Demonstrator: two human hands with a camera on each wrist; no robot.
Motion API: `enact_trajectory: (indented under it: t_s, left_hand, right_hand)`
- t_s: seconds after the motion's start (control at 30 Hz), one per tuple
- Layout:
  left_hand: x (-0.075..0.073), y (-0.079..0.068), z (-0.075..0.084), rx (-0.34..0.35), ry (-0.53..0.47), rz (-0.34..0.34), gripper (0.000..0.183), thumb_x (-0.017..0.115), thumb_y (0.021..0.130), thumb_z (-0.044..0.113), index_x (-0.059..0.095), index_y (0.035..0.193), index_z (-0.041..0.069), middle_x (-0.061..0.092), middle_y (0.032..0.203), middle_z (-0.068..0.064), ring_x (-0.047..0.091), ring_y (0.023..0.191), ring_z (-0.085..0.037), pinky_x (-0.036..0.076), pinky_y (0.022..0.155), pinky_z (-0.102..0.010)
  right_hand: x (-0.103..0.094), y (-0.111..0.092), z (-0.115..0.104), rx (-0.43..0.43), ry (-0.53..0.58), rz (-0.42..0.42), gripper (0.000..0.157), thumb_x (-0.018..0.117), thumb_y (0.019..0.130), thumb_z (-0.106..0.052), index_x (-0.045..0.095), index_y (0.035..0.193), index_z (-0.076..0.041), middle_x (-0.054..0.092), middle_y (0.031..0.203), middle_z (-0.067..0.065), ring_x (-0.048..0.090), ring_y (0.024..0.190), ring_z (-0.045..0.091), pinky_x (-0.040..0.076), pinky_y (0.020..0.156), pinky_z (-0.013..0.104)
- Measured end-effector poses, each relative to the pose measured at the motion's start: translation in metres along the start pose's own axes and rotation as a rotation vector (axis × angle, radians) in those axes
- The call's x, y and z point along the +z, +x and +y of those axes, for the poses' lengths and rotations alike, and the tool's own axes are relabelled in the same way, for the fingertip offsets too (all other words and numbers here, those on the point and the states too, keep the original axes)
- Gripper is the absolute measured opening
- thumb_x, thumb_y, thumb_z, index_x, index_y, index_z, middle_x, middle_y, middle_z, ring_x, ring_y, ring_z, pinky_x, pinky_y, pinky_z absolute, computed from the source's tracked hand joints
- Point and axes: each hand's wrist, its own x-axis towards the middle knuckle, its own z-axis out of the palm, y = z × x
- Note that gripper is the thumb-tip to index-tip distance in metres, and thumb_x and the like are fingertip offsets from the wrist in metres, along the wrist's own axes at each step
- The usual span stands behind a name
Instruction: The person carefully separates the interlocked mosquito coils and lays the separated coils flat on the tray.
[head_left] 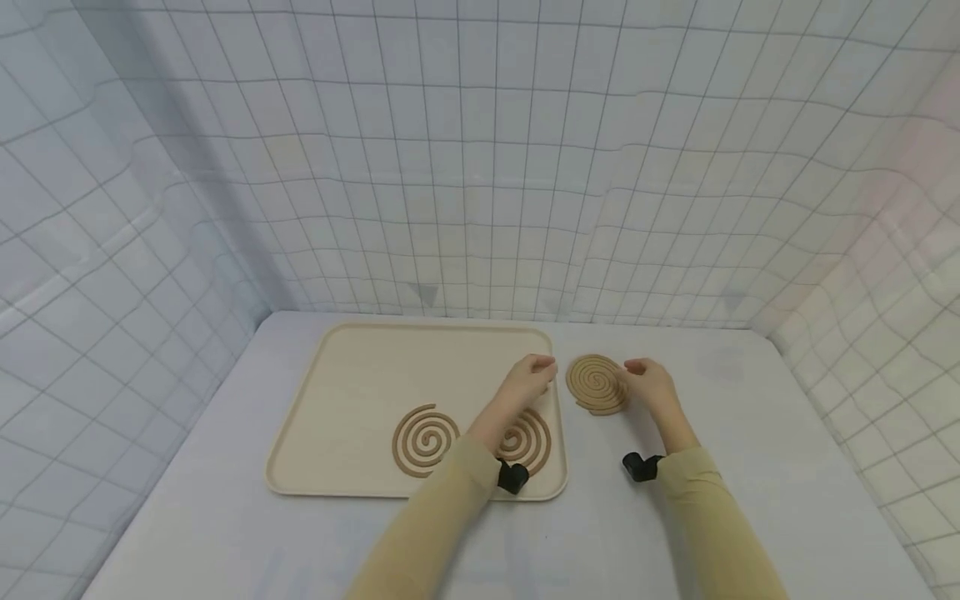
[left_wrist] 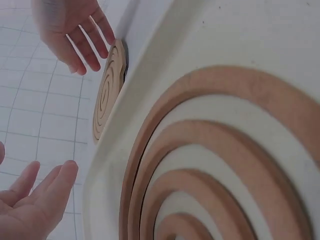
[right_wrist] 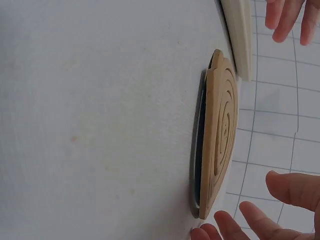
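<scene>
A tightly wound mosquito coil (head_left: 597,384) lies on the white table just right of the tray; a dark band shows under its edge in the right wrist view. My right hand (head_left: 651,387) is at the coil's right side, with relaxed fingers (right_wrist: 227,225) right at its edge. Over the tray's right rim hovers my left hand (head_left: 523,383), fingers loosely bent and holding nothing. Beneath that arm, a looser mosquito coil (head_left: 542,437) on the tray is partly hidden. Another loose coil (head_left: 405,442) sits to its left, its right side overlapped by the sleeve.
The cream tray (head_left: 337,392) has a low raised rim and takes up the left and middle of the white table (head_left: 600,533). White grid-patterned fabric (head_left: 465,167) hangs behind the table and along both sides.
</scene>
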Motion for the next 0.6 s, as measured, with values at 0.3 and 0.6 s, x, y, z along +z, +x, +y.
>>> enact_trajectory:
  t_s: [0.3,0.6]
  left_hand:
    - [0.019,0.008,0.002,-0.083,-0.203,-0.142,0.051,0.044,0.105,0.032,0.038,0.148,0.006,0.037,0.155,-0.017,0.038,0.142,-0.035,0.034,0.116,-0.046]
    - [0.035,0.011,0.011,-0.134,-0.222,-0.167,0.06,0.048,0.102,0.034,0.031,0.152,0.004,0.029,0.159,-0.015,0.026,0.147,-0.037,0.024,0.12,-0.051]
  right_hand:
    - [0.002,0.001,-0.003,0.04,-0.014,-0.053,0.055,0.048,0.1,-0.023,0.038,0.143,0.01,0.042,0.145,0.032,0.039,0.134,0.047,0.037,0.11,0.055]
    - [0.004,-0.002,-0.004,0.032,-0.023,-0.062,0.055,0.048,0.099,-0.018,0.037,0.143,0.012,0.042,0.145,0.033,0.04,0.135,0.047,0.037,0.111,0.055]
